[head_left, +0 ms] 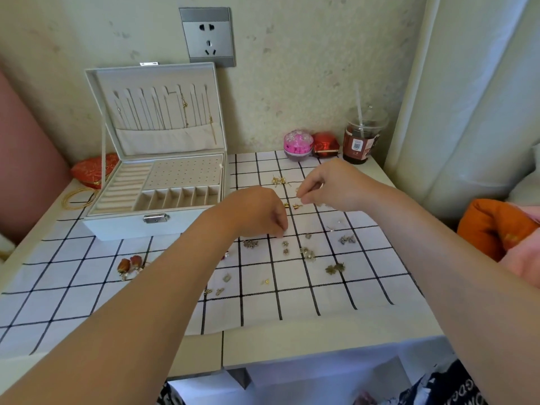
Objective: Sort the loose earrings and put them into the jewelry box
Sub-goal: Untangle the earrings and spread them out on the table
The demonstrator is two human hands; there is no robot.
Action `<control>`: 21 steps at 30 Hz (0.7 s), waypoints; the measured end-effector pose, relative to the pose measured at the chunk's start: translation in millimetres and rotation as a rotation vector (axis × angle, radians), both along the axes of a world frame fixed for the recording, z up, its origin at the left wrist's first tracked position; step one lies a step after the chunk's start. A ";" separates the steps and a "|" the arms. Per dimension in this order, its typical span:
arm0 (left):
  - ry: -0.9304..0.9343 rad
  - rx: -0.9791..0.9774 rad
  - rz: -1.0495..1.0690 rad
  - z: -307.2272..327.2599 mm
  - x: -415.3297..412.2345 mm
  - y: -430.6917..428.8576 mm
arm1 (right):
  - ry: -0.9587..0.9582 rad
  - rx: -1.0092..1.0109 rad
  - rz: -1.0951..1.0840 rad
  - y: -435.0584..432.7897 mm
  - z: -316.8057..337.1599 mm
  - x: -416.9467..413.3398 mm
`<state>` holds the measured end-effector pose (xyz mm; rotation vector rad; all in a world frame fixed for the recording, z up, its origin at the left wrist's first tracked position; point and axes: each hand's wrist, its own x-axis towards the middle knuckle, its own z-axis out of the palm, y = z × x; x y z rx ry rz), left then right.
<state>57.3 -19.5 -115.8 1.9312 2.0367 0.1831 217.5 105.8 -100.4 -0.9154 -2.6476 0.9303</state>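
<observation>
- Left hand (pixel 257 211): held low over the checked cloth (pixel 257 311), back upward, fingers curled down with their tips at the cloth just beside the small silver studs. Whether anything is pinched between them cannot be told.
- Right hand (pixel 330 182): raised a little above the cloth, further back than the left, thumb and forefinger drawn together at their tips. Whether an earring is gripped there cannot be told.
- Loose earrings (pixel 306 252): scattered over the cloth, outside the box. A gold pair (pixel 279 180) lies behind the right hand and another gold pair (pixel 292 205) between the two hands. Bronze flower studs (pixel 334 268) lie nearer the front, and red drop earrings (pixel 130 264) lie left of the left forearm.
- Jewelry box (pixel 117 226): white, set on the left part of the cloth, its lid (pixel 93 92) raised upright near the wall, with thin chains hung inside it. The tray is divided into ring rolls (pixel 122 185), a perforated panel (pixel 184 172) and a row of small compartments (pixel 178 197).
- Table (pixel 321 346): white, largely covered by the cloth.
- Against the wall: a pink round case (pixel 298 144), a red case (pixel 325 144) and a cup with a straw (pixel 363 138).
- Left of the box: a red pouch (pixel 93 169) and gold bangles (pixel 79 197).
- On the wall: a grey socket (pixel 207 36).
</observation>
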 end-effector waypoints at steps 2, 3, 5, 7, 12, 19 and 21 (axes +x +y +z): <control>-0.017 -0.010 0.010 0.0 1.0 2.6 | 0.013 0.008 -0.007 5.8 0.0 4.5; -0.026 -0.015 0.019 -0.8 0.7 3.8 | 0.015 0.009 -0.010 8.0 -0.2 6.2; -0.024 -0.012 0.044 -2.8 0.2 6.0 | 0.021 0.001 -0.015 10.8 -0.7 9.1; 0.014 0.017 0.078 -4.6 0.9 8.0 | 0.038 0.003 -0.020 12.5 -0.1 12.1; 0.054 0.083 0.144 -9.8 1.2 13.5 | 0.061 0.007 -0.052 16.8 1.9 15.4; 0.035 0.079 0.169 -11.0 -3.9 13.7 | -0.095 0.048 0.046 -3.9 -18.0 -3.9; 0.027 0.069 0.165 -10.0 -5.9 11.3 | -0.115 0.062 0.072 -12.8 -23.6 -11.3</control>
